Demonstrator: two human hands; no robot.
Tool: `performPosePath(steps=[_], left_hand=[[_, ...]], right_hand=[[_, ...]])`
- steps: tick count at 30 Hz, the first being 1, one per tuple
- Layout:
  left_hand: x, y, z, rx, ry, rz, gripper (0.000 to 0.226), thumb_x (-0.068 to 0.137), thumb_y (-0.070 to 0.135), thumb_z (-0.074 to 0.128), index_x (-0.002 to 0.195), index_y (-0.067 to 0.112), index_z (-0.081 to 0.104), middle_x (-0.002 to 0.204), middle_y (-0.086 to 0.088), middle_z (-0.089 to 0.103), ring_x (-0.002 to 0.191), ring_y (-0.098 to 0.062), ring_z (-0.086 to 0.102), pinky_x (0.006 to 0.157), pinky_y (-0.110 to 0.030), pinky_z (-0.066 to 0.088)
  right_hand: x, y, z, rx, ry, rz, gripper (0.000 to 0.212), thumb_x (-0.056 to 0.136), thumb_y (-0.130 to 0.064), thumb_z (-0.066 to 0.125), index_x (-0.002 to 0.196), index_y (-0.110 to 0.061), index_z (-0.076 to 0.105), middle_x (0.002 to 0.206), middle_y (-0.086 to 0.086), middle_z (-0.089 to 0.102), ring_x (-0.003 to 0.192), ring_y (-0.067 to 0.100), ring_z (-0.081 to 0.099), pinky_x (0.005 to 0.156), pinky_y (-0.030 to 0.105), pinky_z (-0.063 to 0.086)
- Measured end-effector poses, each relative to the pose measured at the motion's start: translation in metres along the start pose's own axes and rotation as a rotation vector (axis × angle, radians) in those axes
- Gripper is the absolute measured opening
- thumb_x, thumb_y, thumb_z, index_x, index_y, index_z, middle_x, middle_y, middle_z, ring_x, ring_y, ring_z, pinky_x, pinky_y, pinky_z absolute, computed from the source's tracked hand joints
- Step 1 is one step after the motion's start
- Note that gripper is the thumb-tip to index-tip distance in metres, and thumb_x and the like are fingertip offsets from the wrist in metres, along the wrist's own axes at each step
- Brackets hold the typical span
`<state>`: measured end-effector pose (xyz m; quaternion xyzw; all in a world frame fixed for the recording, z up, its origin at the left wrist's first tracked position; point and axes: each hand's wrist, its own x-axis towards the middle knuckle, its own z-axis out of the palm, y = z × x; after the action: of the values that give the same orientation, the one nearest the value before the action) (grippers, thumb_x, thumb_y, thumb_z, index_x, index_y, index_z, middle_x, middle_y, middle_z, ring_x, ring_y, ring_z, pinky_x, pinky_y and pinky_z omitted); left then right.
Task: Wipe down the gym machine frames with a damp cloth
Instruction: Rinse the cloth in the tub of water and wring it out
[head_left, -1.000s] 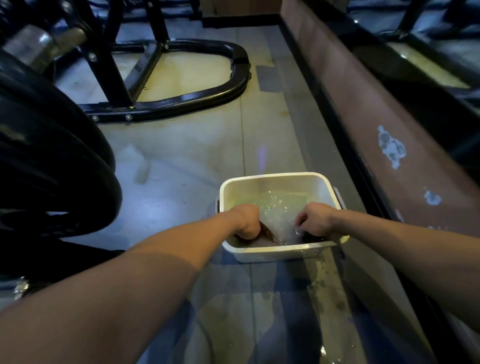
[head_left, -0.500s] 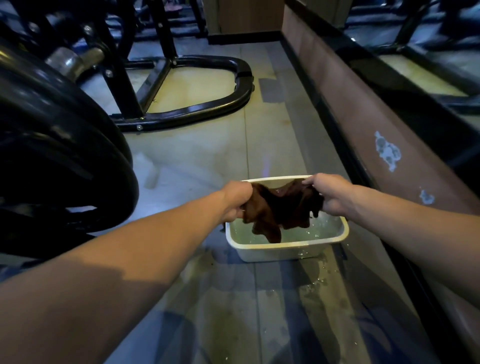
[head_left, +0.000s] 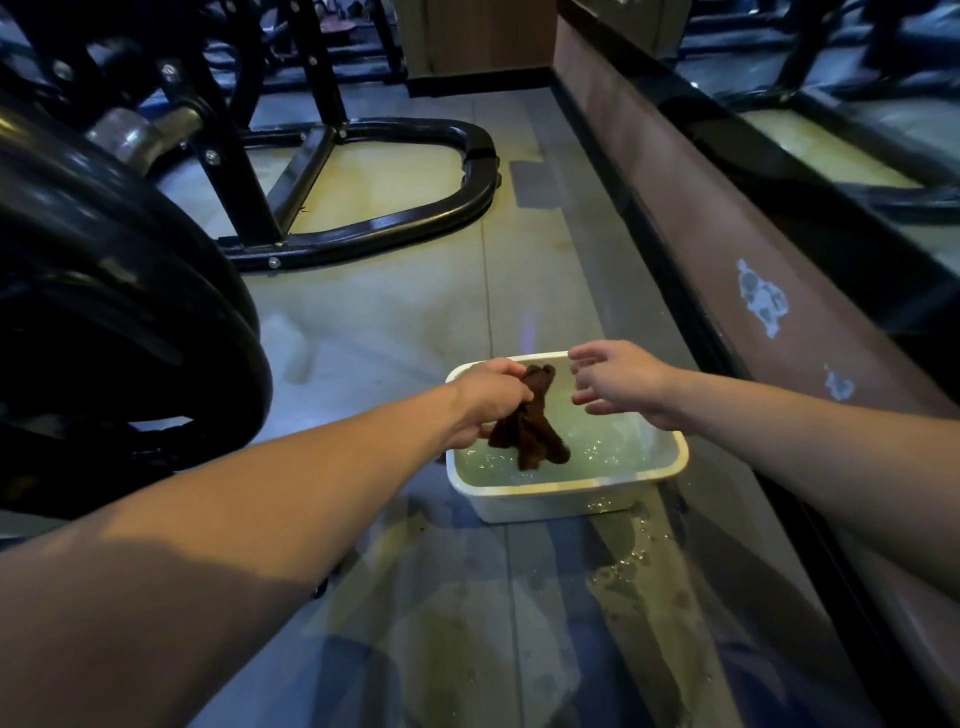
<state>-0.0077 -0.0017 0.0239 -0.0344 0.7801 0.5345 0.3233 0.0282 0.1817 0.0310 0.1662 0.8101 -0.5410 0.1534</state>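
A white rectangular basin (head_left: 561, 498) with water in it stands on the floor. My left hand (head_left: 485, 397) grips the top of a dark brown wet cloth (head_left: 530, 426), which hangs bunched over the water. My right hand (head_left: 618, 379) hovers over the basin's far right side with fingers spread, holding nothing, a short gap from the cloth. A black gym machine frame (head_left: 374, 228) curves along the floor beyond the basin at upper left.
Large black weight plates (head_left: 114, 312) on a steel bar loom at the left. A brown low wall (head_left: 727, 249) with a black edge runs along the right. Water is splashed on the floor (head_left: 623, 566) in front of the basin.
Both hands lifted the cloth out of the water. Then my right hand let go of it and opened; the cloth now hangs from my left hand alone.
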Motion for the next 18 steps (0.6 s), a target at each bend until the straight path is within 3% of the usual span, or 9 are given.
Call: performPosePath(steps=[2,3,6,8,11,13,15,16,18], left_hand=[[-0.004,0.005,-0.003,0.005,-0.04,0.021,0.031,0.101,0.005,0.053,0.121,0.027,0.063,0.113,-0.012,0.072,0.096,-0.022,0.069,0.07,-0.031,0.057],[-0.006,0.007,-0.007,0.011,-0.068,0.027,0.031,0.102,0.005,0.053,0.119,0.028,0.064,0.113,-0.014,0.072,0.095,-0.023,0.069,0.068,-0.032,0.059],[-0.006,0.01,-0.016,0.075,-0.094,0.031,0.027,0.103,0.007,0.055,0.116,0.029,0.063,0.113,-0.018,0.071,0.101,-0.029,0.072,0.077,-0.041,0.063],[-0.007,0.009,-0.02,0.17,-0.015,0.052,0.017,0.103,0.013,0.059,0.116,0.023,0.062,0.108,-0.018,0.072,0.097,-0.03,0.073,0.083,-0.045,0.063],[-0.002,0.006,-0.021,0.355,0.157,0.106,0.01,0.103,0.024,0.057,0.106,0.015,0.062,0.1,-0.015,0.071,0.092,-0.03,0.071,0.084,-0.045,0.062],[0.0,0.006,-0.015,0.198,0.155,0.071,0.012,0.105,0.015,0.05,0.109,0.008,0.059,0.097,-0.017,0.068,0.082,-0.028,0.07,0.072,-0.042,0.063],[-0.004,0.013,-0.009,-0.128,0.104,0.008,0.018,0.102,0.003,0.044,0.112,0.002,0.059,0.098,-0.019,0.066,0.078,-0.027,0.069,0.069,-0.043,0.064],[-0.005,0.015,-0.007,-0.271,0.076,-0.023,0.021,0.101,0.005,0.043,0.111,0.002,0.06,0.096,-0.019,0.066,0.077,-0.028,0.069,0.071,-0.045,0.064],[-0.008,0.018,-0.007,-0.381,0.036,-0.086,0.031,0.105,0.029,0.043,0.109,0.004,0.063,0.091,-0.016,0.068,0.075,-0.028,0.069,0.073,-0.046,0.063]], right_hand=[[0.002,0.001,-0.002,-0.177,-0.089,-0.096,0.07,0.097,0.001,0.063,0.158,-0.025,0.038,0.146,-0.008,0.043,0.117,0.022,0.062,0.083,0.031,0.061],[0.001,-0.001,-0.003,-0.273,-0.107,-0.137,0.071,0.096,0.0,0.065,0.157,-0.027,0.04,0.144,-0.01,0.044,0.117,0.023,0.061,0.084,0.031,0.06],[0.001,-0.006,-0.002,-0.441,0.013,-0.226,0.031,0.097,-0.01,0.068,0.125,-0.022,0.067,0.119,0.0,0.068,0.107,0.021,0.065,0.086,0.034,0.058],[-0.002,-0.009,0.001,-0.362,0.104,-0.215,0.009,0.096,-0.02,0.071,0.105,-0.021,0.072,0.101,0.001,0.072,0.099,0.018,0.067,0.081,0.032,0.058],[-0.01,-0.014,0.014,-0.139,0.19,-0.196,0.009,0.093,-0.027,0.075,0.091,-0.018,0.075,0.093,0.002,0.073,0.093,0.014,0.067,0.07,0.026,0.052],[-0.016,-0.017,0.027,0.028,0.202,-0.173,0.01,0.092,-0.027,0.076,0.093,-0.016,0.076,0.094,0.001,0.074,0.093,0.012,0.066,0.067,0.022,0.049],[-0.02,-0.017,0.04,0.13,0.13,-0.146,0.011,0.093,-0.026,0.076,0.099,-0.016,0.076,0.096,0.003,0.076,0.091,0.012,0.068,0.067,0.022,0.05],[-0.021,-0.016,0.045,0.151,0.081,-0.143,0.01,0.094,-0.023,0.075,0.1,-0.016,0.076,0.096,0.005,0.076,0.089,0.013,0.07,0.069,0.022,0.054],[-0.023,-0.01,0.049,0.193,-0.014,-0.128,0.013,0.096,-0.013,0.068,0.107,-0.013,0.076,0.095,0.008,0.076,0.085,0.015,0.068,0.074,0.025,0.058]])
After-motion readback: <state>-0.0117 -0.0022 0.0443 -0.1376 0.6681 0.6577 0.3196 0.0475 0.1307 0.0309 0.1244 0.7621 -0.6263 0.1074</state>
